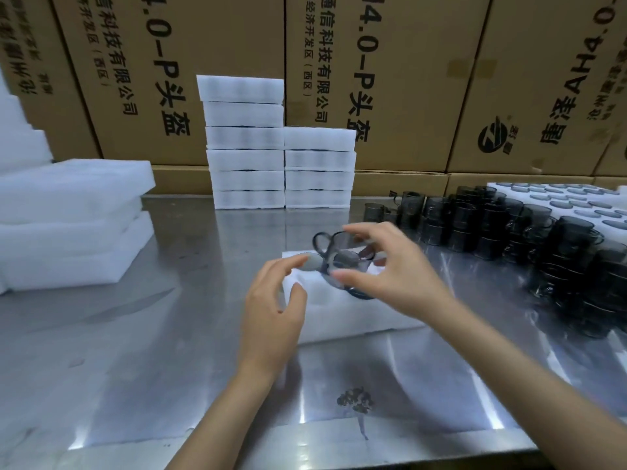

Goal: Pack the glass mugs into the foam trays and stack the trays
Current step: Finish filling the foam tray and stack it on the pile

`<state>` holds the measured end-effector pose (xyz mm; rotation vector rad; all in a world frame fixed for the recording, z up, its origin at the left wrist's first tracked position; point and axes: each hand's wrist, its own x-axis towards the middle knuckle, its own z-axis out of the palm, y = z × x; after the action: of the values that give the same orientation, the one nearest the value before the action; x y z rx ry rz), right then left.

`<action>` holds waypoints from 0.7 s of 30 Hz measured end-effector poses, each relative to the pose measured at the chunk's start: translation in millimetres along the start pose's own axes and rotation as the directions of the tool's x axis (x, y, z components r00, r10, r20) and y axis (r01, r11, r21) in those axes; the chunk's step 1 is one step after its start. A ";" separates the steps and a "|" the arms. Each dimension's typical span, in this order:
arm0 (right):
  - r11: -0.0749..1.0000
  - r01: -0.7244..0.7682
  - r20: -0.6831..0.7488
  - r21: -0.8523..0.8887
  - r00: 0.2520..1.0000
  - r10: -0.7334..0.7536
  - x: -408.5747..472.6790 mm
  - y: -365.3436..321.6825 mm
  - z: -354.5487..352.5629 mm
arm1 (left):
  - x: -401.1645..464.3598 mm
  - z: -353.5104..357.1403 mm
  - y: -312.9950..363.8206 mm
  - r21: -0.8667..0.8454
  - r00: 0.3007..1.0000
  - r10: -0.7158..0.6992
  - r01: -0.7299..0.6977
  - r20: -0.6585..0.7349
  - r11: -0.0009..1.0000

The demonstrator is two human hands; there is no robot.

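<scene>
Centrally, the right hand (390, 269) pinches a smoky glass mug (342, 257) between thumb and curled fingers, the fingertips set around its rim and body, the mug tilted with its handle pointing left. It hangs just above a white foam tray (339, 310) lying on the steel table (169, 351), over the tray's far-left part; whether the mug touches the foam cannot be told. A second dark rim shows in the tray just below the held mug, partly hidden by the right hand.

Beside it, the left hand (274, 307) hovers at the tray's left edge with fingers loosely spread and slightly bent, holding nothing, the fingertips near a pale round recess in the foam; the thumb lies close against the tray's side.

Farther right, a crowd of dark mugs (502, 232) stands in stacked columns on the table, and behind them lies a flat foam sheet (576, 198) with rows of grey discs. At the back of the table rise two stacks of foam trays (281, 164) side by side, the left one taller. Thick foam slabs (71, 225) are piled at the left edge. Brown cardboard cartons (390, 79) printed with black lettering wall off the background.
</scene>
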<state>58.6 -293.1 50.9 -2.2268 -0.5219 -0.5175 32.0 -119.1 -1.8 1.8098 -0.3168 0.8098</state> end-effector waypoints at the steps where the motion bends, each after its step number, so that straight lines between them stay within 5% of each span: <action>1: 1.000 -0.002 0.020 -0.007 1.000 0.003 0.3 -2.8 11.2 | -1.5 -3.4 -0.9 0.014 0.999 -0.008 0.007 0.040 1.000; 8: 0.996 -0.053 0.062 -0.072 0.996 0.057 -1.4 2.9 48.1 | -11.2 -20.7 -13.4 0.220 0.959 0.015 -0.080 0.282 0.972; 21: 0.977 -0.020 0.272 -0.210 0.959 0.079 -0.7 0.4 43.7 | -11.2 -24.3 -22.7 0.314 0.932 -0.033 -0.088 0.361 0.945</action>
<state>66.8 -260.2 23.3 -2.5238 -0.5762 -0.2379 27.6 -90.2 -20.9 2.2772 -0.4690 0.5644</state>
